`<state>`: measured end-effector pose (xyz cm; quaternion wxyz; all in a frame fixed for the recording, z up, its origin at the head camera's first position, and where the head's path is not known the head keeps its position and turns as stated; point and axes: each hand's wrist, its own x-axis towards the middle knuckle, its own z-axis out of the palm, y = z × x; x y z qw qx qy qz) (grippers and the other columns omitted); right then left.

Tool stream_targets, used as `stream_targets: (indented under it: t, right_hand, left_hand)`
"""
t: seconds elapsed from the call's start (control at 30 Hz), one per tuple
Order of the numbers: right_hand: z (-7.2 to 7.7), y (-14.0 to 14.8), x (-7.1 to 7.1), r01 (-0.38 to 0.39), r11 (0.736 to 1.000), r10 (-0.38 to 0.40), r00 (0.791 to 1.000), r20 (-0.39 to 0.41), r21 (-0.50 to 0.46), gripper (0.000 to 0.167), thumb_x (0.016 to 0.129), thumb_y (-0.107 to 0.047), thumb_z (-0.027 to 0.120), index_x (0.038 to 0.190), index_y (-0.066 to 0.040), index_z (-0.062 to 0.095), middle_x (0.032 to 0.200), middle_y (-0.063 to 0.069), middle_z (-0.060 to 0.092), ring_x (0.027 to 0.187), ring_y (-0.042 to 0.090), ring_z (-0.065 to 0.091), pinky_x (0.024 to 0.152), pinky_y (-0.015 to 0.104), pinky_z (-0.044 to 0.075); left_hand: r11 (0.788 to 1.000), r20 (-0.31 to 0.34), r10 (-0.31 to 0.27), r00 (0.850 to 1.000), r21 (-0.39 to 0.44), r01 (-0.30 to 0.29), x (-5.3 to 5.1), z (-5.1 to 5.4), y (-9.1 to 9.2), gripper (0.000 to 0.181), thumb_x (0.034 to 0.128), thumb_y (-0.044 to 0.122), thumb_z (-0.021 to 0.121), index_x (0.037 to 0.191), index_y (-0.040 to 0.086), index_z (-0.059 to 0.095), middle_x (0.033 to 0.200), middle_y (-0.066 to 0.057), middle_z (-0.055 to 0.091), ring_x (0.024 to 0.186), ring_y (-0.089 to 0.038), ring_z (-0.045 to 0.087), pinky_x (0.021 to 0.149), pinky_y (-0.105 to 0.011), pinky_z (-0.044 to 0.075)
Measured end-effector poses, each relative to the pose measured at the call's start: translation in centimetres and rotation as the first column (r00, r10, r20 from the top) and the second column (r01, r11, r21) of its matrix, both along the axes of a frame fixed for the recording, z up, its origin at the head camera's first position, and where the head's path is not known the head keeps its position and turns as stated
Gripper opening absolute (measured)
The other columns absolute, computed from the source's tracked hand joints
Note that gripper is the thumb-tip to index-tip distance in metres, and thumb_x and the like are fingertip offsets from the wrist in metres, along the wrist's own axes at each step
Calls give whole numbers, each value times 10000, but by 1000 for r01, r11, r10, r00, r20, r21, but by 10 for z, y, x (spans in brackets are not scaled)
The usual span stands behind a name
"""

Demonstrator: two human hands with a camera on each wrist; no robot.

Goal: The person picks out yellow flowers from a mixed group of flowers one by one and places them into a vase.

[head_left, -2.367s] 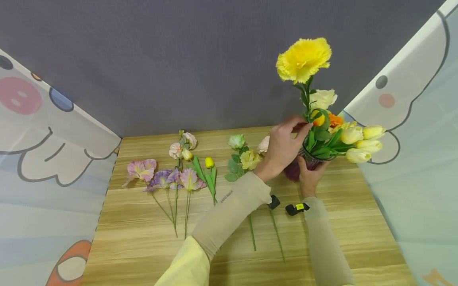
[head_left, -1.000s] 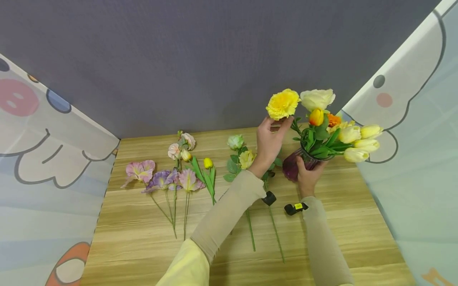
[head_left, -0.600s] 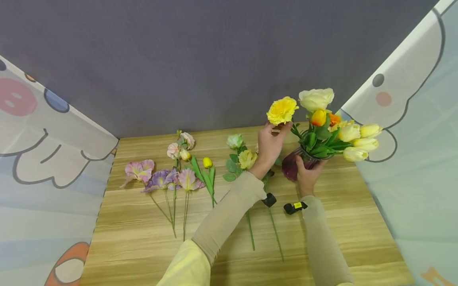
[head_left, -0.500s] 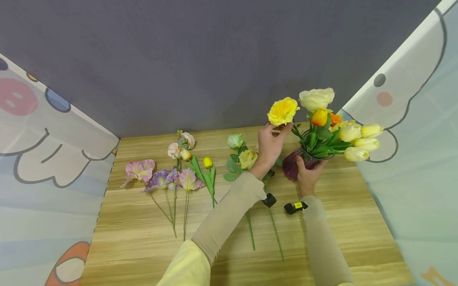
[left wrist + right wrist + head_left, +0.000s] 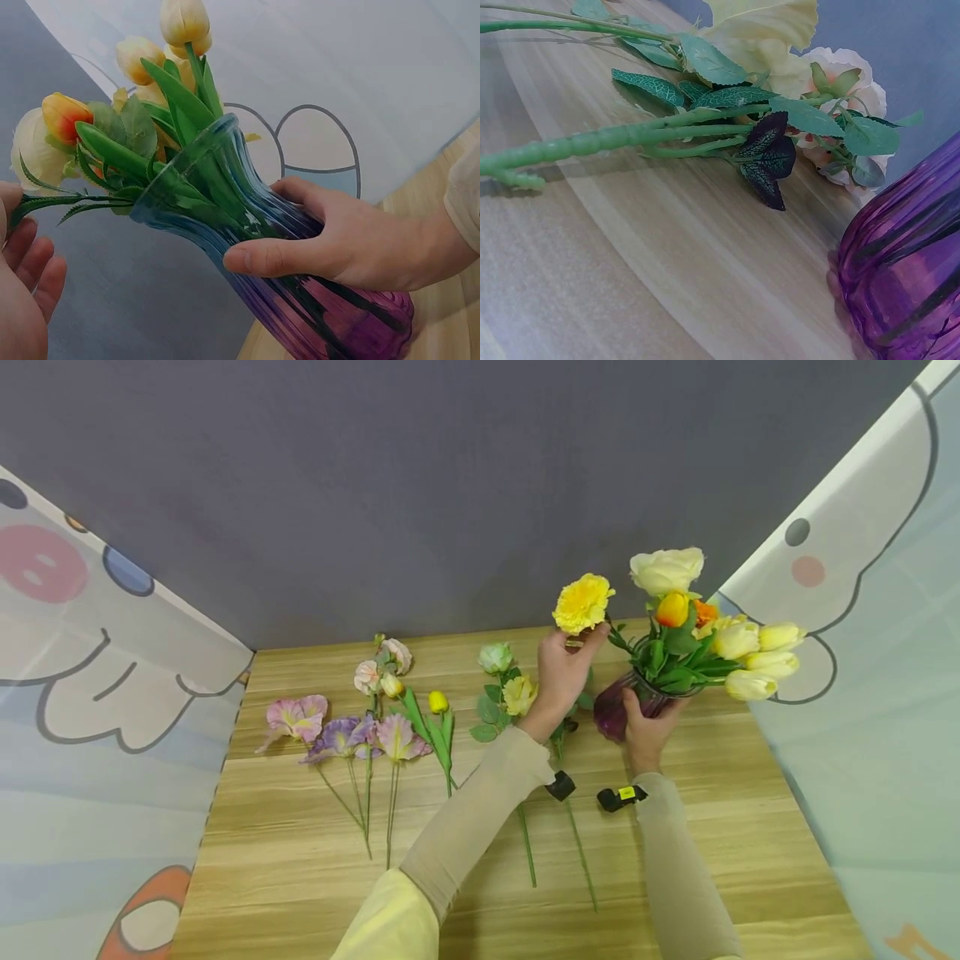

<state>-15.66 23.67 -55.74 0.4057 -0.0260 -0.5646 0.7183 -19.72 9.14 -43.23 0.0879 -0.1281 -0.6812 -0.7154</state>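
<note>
Yellow flower (image 5: 582, 603) now lower, in pinch of left hand (image 5: 562, 675); vase (image 5: 611, 710) in grip of right hand (image 5: 649, 730)

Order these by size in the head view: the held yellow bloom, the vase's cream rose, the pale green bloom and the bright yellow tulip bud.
Held yellow bloom and cream rose: too alike to rank
Pale green bloom
Bright yellow tulip bud

No lettering legible from here, just a yellow label (image 5: 627, 792) on the black camera (image 5: 610, 801) at the person's right sleeve (image 5: 680, 856), marks too small to read.
</note>
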Motion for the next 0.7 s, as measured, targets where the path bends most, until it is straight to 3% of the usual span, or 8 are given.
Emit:
stream_targets:
  t: [0.17,0.47,0.7]
  right_hand:
    - [-1,1,0,5,1000,-5,1000,-2,10,985,796,60,784,1609,-5,232,1607,155,399,1510,269,342,1276,350,204]
    - [0,0,-1,7,1000,-7,1000,2,11,985,794,48,784,1610,0,234,1606,154,403,1508,262,345,1274,342,205]
    - [0,-1,0,6,1000,-6,1000,1,8,1015,800,53,779,1623,11,187,1626,153,374,1521,253,323,1276,328,192]
  left_hand:
    - [1000,35,-8,999,-2,8,5,-8,-3,254,1024,238,673,1162,38,747,1072,-104,730,840,42,589,749,-179,512]
    - [1000,116,16,993,6,-17,14,-35,-15,296,1020,277,669,1162,28,745,1059,-79,723,859,-63,621,756,-227,527]
    - [998,172,55,984,-18,-53,18,-60,-26,280,1021,288,670,1126,44,758,997,-55,719,828,-48,618,655,-218,520]
